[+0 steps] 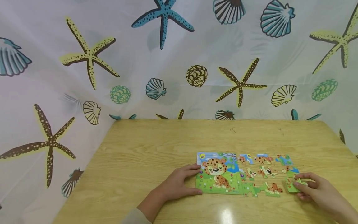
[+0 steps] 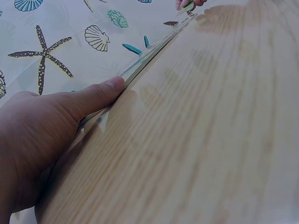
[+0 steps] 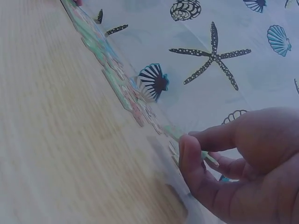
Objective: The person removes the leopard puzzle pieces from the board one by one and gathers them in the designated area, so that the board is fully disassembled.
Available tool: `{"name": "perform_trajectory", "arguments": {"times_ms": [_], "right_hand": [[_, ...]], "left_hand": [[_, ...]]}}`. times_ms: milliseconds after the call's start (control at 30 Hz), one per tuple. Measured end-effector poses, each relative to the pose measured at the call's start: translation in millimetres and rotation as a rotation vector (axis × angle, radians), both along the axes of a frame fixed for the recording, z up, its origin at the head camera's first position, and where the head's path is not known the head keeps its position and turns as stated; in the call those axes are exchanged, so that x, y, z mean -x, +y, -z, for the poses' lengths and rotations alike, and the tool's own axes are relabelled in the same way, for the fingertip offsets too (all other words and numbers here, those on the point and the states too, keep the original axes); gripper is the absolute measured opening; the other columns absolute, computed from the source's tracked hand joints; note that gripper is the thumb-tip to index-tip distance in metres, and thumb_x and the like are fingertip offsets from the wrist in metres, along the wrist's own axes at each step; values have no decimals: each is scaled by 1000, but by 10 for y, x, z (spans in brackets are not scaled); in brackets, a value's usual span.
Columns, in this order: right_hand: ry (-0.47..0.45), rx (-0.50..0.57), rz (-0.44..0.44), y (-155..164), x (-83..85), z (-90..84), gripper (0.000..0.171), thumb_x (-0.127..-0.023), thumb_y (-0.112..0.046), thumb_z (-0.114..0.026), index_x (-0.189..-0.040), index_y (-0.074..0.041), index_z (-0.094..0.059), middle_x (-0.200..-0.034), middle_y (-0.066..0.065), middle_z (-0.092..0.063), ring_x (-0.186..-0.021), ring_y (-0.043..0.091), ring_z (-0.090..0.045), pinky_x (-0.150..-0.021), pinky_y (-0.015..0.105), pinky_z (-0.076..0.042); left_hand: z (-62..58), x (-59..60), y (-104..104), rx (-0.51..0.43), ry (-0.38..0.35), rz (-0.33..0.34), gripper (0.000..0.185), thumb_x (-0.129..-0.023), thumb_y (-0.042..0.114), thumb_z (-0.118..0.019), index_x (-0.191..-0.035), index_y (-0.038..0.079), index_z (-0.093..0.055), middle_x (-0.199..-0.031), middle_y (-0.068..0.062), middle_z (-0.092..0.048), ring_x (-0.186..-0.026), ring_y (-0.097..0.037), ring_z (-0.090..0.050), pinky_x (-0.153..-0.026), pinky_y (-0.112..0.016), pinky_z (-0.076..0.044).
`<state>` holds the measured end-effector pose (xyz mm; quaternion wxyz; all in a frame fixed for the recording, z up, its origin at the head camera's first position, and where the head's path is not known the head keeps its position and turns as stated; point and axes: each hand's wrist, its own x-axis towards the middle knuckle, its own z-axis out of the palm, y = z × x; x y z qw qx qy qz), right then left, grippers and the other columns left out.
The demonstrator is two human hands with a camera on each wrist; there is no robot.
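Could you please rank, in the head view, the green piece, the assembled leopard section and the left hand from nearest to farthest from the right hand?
1. Green piece, pinched in the right hand.
2. Assembled leopard section, toward the middle.
3. Left hand, at the puzzle's far left edge.

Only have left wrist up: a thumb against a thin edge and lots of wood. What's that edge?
Observer: The head view shows it's the assembled part of the jigsaw puzzle, a leopard cub picture; the left hand rests flat against its left side.
Operator: Right hand? I see only a speck at the top.
Observer: The right hand pinches a green puzzle piece at the puzzle's right end.
Operator: Is the puzzle finished?
Observer: No. The right part is loose pieces lying apart, with bare table between them.
Operator: Is the piece lifted?
Observer: I cannot tell from any view.
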<state>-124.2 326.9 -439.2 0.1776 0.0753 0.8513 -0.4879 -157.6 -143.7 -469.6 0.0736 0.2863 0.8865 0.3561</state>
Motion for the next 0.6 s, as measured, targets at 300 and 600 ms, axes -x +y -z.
{"name": "perform_trajectory", "arguments": {"times_ms": [300, 600], "right_hand": [[95, -175, -54, -4, 76, 69, 68, -94, -31, -70, -134, 16, -42, -82, 8, -64, -64, 10, -64, -60, 21, -58], [97, -303, -35, -6, 87, 67, 83, -89, -54, -69, -133, 13, -46, -114, 30, -59, -76, 18, -63, -61, 27, -55]], "left_hand": [[-50, 110, 9, 20, 14, 1, 76, -81, 52, -79, -143, 15, -56, -154, 6, -47, -146, -19, -40, -119, -46, -37], [2, 100, 8, 17, 17, 4, 75, -81, 51, -80, -142, 13, -57, -153, 5, -48, -146, -20, -40, -120, -45, -36]]}}
